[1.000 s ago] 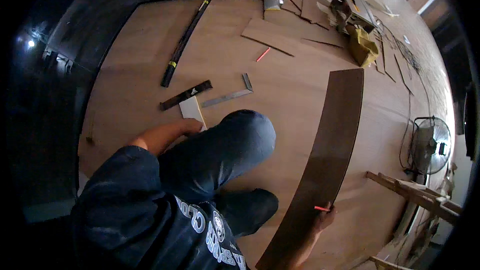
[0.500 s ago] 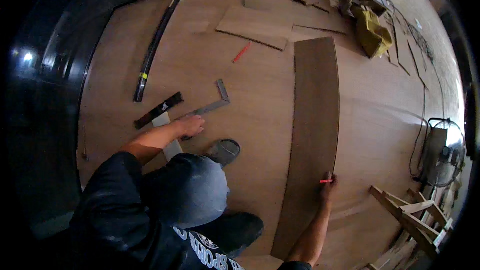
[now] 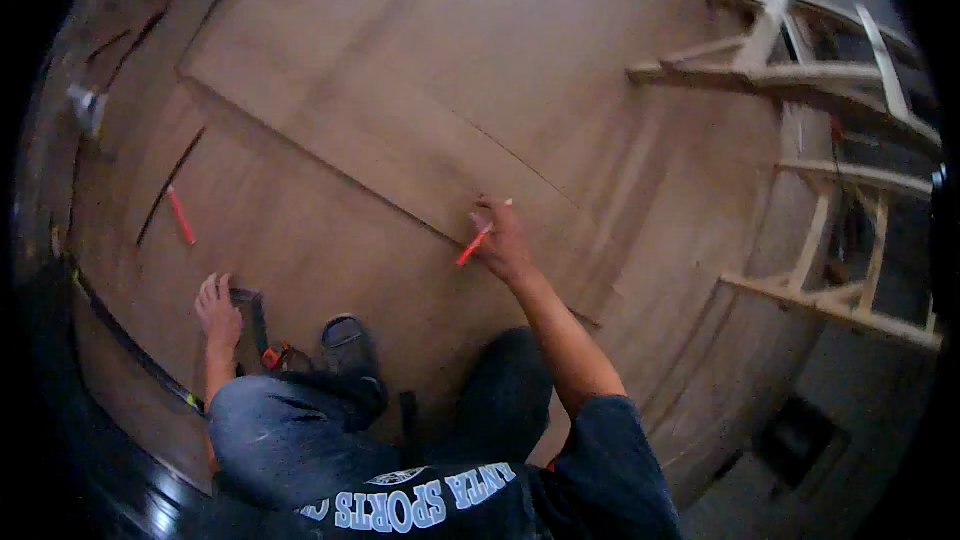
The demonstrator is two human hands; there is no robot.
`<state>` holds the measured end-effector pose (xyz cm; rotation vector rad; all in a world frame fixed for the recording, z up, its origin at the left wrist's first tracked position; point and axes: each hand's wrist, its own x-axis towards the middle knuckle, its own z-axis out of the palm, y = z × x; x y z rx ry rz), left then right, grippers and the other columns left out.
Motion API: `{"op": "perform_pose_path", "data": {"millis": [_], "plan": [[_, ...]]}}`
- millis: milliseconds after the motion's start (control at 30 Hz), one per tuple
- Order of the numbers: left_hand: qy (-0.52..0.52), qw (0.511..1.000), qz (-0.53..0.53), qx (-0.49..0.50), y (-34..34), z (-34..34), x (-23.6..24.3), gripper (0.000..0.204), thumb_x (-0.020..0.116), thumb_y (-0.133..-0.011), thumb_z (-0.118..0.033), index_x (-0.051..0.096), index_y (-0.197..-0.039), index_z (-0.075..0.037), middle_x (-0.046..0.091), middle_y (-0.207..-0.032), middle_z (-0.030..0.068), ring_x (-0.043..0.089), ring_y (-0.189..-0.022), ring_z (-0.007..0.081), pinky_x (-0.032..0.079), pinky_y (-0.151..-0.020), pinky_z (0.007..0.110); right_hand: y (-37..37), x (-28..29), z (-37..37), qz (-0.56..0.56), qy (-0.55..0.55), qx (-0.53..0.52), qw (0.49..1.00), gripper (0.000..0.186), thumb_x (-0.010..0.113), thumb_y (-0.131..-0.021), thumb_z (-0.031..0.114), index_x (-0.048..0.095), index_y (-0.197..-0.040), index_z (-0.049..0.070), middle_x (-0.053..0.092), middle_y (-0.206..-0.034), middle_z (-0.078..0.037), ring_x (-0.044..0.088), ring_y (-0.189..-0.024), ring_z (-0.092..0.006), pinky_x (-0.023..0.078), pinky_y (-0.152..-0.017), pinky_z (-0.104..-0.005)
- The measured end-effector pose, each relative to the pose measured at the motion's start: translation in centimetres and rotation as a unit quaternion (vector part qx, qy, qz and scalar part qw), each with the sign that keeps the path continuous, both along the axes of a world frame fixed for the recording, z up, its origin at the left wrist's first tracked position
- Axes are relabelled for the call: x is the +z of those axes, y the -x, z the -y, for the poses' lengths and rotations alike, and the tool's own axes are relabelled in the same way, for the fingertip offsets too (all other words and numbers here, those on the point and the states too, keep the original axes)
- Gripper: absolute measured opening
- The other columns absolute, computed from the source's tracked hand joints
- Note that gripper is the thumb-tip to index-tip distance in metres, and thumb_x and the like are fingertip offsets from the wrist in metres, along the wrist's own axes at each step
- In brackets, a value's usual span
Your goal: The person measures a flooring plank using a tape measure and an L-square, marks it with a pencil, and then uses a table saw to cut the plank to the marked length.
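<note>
My right hand [image 3: 508,245] is closed around a red pencil [image 3: 474,247], over the long edge of a brown board [image 3: 350,145] lying on the floor. My left hand [image 3: 218,314] is at the left with its fingers stretched out, down by a metal square [image 3: 257,318]. Its fingertips are beside one end of the square; whether they touch it I cannot tell. An orange and dark tool [image 3: 290,356], partly hidden by my knee, lies close to the square. A second red pencil [image 3: 181,216] rests on the floor farther left.
Wooden trestle frames [image 3: 800,80] stand at the right, with another wooden frame [image 3: 850,295] nearer. A long dark strip with yellow bands [image 3: 130,335] lies at the left. My sandalled foot [image 3: 345,332] is beside the square. A dark object [image 3: 795,440] is at lower right.
The view has swung to the right and blurred. My left hand has shifted off the square's long arm to beside its end. My right hand still holds the pencil at the board.
</note>
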<state>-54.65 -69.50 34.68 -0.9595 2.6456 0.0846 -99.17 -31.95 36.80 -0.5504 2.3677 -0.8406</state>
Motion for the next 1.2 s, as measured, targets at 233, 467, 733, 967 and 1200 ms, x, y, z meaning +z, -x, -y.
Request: {"op": "perform_pose_path", "data": {"millis": [233,467,733,967,1200], "plan": [[-0.077,0.985,0.076,-0.132,1.8,5.3,0.8,0.039,0.068,-0.068,-0.003,0.054,-0.105,-0.006,0.055,-0.124,0.0187,0.051,-0.120,0.0393,0.042,-0.098,0.048,-6.1,0.4,-15.1,-0.083,-0.018,-0.180,0.980,0.035,0.066,-0.093,0.016,0.058,-0.125,0.008,0.064,-0.118,-0.017,0.061,-0.111,-0.0336,0.049,-0.094,-0.0403],[-0.118,0.990,0.007,-0.081,3.5,6.6,4.2,0.031,0.061,-0.074,0.000,0.049,-0.103,-0.003,0.061,-0.101,0.0248,0.058,-0.099,0.0465,0.048,-0.082,0.051,-17.8,-1.2,-21.8,-0.141,0.041,-0.331,0.932,0.031,0.066,-0.093,0.013,0.059,-0.122,0.004,0.065,-0.115,-0.018,0.064,-0.107,-0.0319,0.051,-0.092,-0.0376],[-0.022,0.982,-0.093,-0.164,9.0,5.6,16.1,0.029,0.053,-0.086,-0.004,0.049,-0.114,-0.002,0.057,-0.102,0.0260,0.055,-0.098,0.0490,0.044,-0.085,0.052,-19.8,3.1,-24.3,-0.351,0.139,-0.147,0.914,0.032,0.068,-0.085,0.005,0.059,-0.115,0.005,0.064,-0.120,-0.019,0.062,-0.108,-0.0394,0.051,-0.092,-0.0439],[-0.046,0.946,-0.144,-0.287,17.7,-4.3,24.6,0.044,0.052,-0.086,0.007,0.044,-0.129,0.003,0.061,-0.099,0.0207,0.060,-0.091,0.0363,0.048,-0.084,0.042,-24.7,3.0,-28.7,-0.322,0.194,-0.172,0.911,0.033,0.067,-0.085,0.004,0.058,-0.117,0.005,0.063,-0.121,-0.018,0.061,-0.108,-0.0390,0.051,-0.093,-0.0441],[-0.169,0.895,-0.218,-0.350,34.6,-23.5,27.0,0.044,0.047,-0.105,-0.032,0.054,-0.134,-0.001,0.060,-0.127,0.0189,0.058,-0.115,0.0326,0.043,-0.101,0.035,-29.9,3.8,-35.8,-0.262,0.126,-0.247,0.924,0.039,0.067,-0.088,0.005,0.056,-0.125,0.004,0.063,-0.124,-0.019,0.060,-0.113,-0.0377,0.048,-0.099,-0.0433]]}}
